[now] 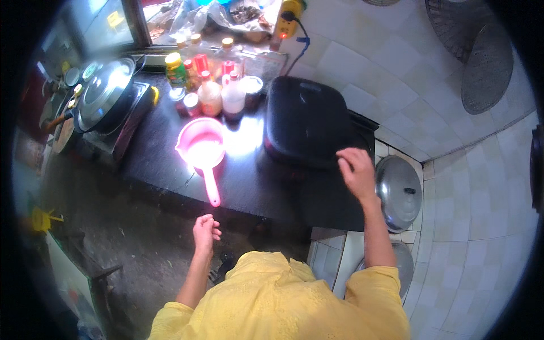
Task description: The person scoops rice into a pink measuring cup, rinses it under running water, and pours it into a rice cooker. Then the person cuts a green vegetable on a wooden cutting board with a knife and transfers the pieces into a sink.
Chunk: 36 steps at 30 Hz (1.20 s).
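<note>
A black rounded-square appliance or lidded box (308, 119) sits on the dark countertop (250, 195). My right hand (356, 172) is at its lower right corner, fingers bent; whether it touches the corner is unclear, and it shows no object in its grasp. Below the counter's front edge, my left hand (205, 231) hangs empty with loosely curled fingers. Just above that hand, the handle of a pink plastic dipper (211, 187) points towards me. Its round bowl lies near several sauce bottles (210, 95) and jars, partly washed out by glare.
A covered wok (106, 93) stands on a stove at the left. Behind the bottles is an open window. A yellow power socket (289, 21) with a plugged cord hangs on the tiled wall. Round metal lids (398, 193) lie right of the counter.
</note>
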Each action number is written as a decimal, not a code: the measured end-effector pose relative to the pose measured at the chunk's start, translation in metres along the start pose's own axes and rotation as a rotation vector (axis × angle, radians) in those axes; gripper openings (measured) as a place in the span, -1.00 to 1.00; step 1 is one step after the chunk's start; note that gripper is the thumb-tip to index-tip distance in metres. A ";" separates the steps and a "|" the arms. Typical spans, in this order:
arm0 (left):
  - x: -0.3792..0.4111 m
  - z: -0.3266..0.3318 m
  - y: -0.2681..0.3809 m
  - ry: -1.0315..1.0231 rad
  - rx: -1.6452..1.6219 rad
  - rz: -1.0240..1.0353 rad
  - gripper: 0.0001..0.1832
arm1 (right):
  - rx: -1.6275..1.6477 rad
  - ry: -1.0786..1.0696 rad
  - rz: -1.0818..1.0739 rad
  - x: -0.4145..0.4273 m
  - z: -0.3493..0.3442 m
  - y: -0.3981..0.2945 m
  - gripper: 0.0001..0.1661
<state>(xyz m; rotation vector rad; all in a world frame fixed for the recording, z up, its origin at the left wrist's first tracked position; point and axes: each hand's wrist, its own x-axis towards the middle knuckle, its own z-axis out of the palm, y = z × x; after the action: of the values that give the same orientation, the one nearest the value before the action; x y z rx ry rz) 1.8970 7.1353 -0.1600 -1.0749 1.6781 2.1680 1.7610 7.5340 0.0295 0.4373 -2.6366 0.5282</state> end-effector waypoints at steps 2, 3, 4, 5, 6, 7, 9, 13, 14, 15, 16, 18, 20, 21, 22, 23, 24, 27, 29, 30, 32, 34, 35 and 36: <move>0.000 -0.021 0.000 0.010 0.001 0.062 -0.79 | -0.069 -0.026 0.013 -0.015 0.009 0.002 -0.76; -0.004 -0.037 -0.003 0.027 -0.004 0.091 -0.79 | -0.093 -0.023 0.016 -0.022 0.014 -0.002 -0.74; -0.011 -0.051 -0.006 0.057 -0.022 0.082 -0.79 | -0.107 0.005 0.039 -0.028 0.018 -0.003 -0.72; -0.018 -0.067 -0.012 0.089 -0.042 0.072 -0.79 | -0.119 0.031 0.063 -0.034 0.022 -0.003 -0.70; -0.023 -0.088 -0.025 0.096 -0.060 0.064 -0.79 | -0.135 0.028 0.089 -0.038 0.027 -0.002 -0.66; -0.033 -0.100 -0.033 0.129 -0.042 0.003 -0.79 | -0.156 0.042 0.103 -0.045 0.030 0.000 -0.63; -0.051 -0.129 -0.051 0.154 -0.064 -0.031 -0.79 | -0.156 0.061 0.119 -0.051 0.038 0.001 -0.62; -0.079 -0.181 -0.084 0.239 -0.146 -0.042 -0.80 | -0.341 -0.001 0.108 -0.038 0.038 -0.039 -0.64; -0.084 -0.196 -0.092 0.275 -0.173 -0.029 -0.80 | -0.312 0.099 -0.058 -0.035 0.041 -0.068 -0.65; -0.087 -0.213 -0.101 0.320 -0.198 -0.034 -0.81 | -0.244 0.170 -0.132 -0.032 0.053 -0.101 -0.65; -0.093 -0.228 -0.110 0.369 -0.220 -0.049 -0.81 | -0.239 0.018 -0.079 -0.035 0.064 -0.134 -0.65; -0.107 -0.253 -0.121 0.427 -0.252 -0.020 -0.81 | 0.056 -0.008 -0.165 -0.052 0.108 -0.192 -0.75; -0.116 -0.269 -0.126 0.449 -0.289 -0.007 -0.80 | 0.137 -0.047 -0.160 -0.068 0.149 -0.222 -0.75; -0.122 -0.278 -0.130 0.471 -0.309 0.000 -0.79 | 0.169 -0.021 -0.149 -0.072 0.164 -0.236 -0.74; -0.130 -0.290 -0.135 0.504 -0.334 0.008 -0.78 | 0.240 -0.014 -0.179 -0.071 0.174 -0.253 -0.74; -0.136 -0.301 -0.142 0.536 -0.360 0.015 -0.77 | 0.310 -0.008 -0.210 -0.068 0.181 -0.270 -0.73; -0.143 -0.313 -0.154 0.577 -0.386 -0.002 -0.77 | 0.380 -0.011 -0.249 -0.065 0.188 -0.288 -0.73; -0.156 -0.340 -0.183 0.673 -0.459 -0.072 -0.74 | 0.543 -0.224 -0.393 -0.061 0.201 -0.352 -0.72; -0.163 -0.353 -0.196 0.729 -0.514 -0.108 -0.71 | 0.637 -0.327 -0.503 -0.064 0.216 -0.387 -0.75; -0.166 -0.350 -0.194 0.713 -0.524 -0.102 -0.75 | 0.664 -0.363 -0.534 -0.068 0.218 -0.401 -0.77; -0.165 -0.334 -0.164 0.710 -0.540 -0.077 -0.81 | 0.683 -0.572 -0.489 -0.079 0.226 -0.416 -0.78; -0.152 -0.334 -0.141 0.741 -0.538 -0.029 -0.89 | 0.697 -0.776 -0.465 -0.087 0.240 -0.434 -0.77; -0.149 -0.337 -0.127 0.758 -0.554 0.025 -0.86 | 0.728 -0.819 -0.514 -0.089 0.251 -0.447 -0.77; -0.146 -0.342 -0.113 0.772 -0.567 0.077 -0.82 | 0.754 -0.861 -0.558 -0.091 0.263 -0.461 -0.77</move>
<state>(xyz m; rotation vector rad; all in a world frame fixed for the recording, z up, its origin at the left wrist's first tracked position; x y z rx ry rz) 2.2079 6.9042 -0.1833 -2.2585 1.3294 2.5342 1.9253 7.0374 -0.0973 1.9185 -2.7085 1.3557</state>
